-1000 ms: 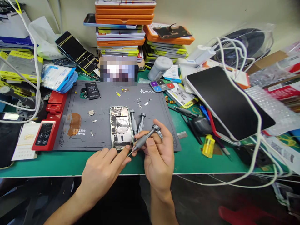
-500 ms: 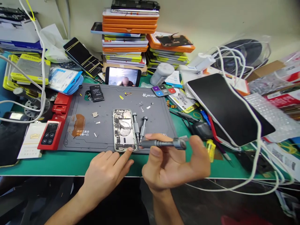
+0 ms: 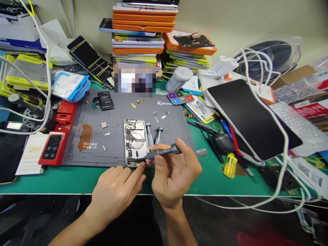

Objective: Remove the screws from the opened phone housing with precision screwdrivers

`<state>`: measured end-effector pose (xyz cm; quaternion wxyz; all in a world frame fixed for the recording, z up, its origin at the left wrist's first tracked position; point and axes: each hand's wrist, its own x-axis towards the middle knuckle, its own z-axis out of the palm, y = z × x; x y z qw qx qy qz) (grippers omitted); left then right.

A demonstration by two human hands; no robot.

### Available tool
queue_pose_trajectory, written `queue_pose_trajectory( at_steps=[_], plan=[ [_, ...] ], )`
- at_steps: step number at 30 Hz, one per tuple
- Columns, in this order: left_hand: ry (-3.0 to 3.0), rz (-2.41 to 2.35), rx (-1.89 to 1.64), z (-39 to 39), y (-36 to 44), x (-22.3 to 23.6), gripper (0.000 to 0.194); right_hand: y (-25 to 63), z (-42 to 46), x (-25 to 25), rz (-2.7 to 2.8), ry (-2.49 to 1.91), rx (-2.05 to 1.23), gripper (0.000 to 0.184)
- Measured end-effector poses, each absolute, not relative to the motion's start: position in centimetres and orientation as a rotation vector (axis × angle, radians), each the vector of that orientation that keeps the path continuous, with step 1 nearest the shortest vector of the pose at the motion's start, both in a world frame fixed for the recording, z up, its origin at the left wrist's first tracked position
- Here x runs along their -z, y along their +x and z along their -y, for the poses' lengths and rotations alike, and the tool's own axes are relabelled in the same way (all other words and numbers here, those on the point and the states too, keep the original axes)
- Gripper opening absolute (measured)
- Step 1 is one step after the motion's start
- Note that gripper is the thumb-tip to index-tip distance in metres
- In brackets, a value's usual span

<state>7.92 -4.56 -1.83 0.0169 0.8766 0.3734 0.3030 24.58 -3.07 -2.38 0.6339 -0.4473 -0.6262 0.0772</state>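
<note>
An opened phone [image 3: 135,153] lies on the grey work mat, its inner parts bare. My left hand [image 3: 119,184] rests at the near edge with the index finger stretched out, its tip touching the phone's lower right end; nothing is gripped in it. Between thumb and fingers, my right hand [image 3: 174,174] grips a grey screwdriver [image 3: 164,151]. The tool is tilted, its tip over the phone's lower part; whether it touches a screw is too small to tell. Two more screwdrivers [image 3: 149,135] lie beside the phone on the right.
A phone battery [image 3: 106,100] and small metal parts [image 3: 104,125] lie on the mat [image 3: 102,159]. At left stands a red device with buttons [image 3: 52,147]. Stacked boxes [image 3: 143,25] rise at the back. A tablet [image 3: 252,118], white cables [image 3: 284,143] and a yellow-handled tool [image 3: 230,165] fill the right.
My right hand has moved left with the screwdriver, bringing its tip over the phone's lower part. Its raised fingers have drawn in around the handle. My left hand has stayed nearly still.
</note>
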Motion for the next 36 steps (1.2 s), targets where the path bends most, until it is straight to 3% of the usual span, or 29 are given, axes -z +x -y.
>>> queue_pose_trajectory(
  at_steps=[36],
  plan=[
    [2.717,-1.171,-0.956,4.52,7.88,1.81,0.028,24.39,3.27,2.18,1.388,-1.044,-0.193,0.071]
  ],
)
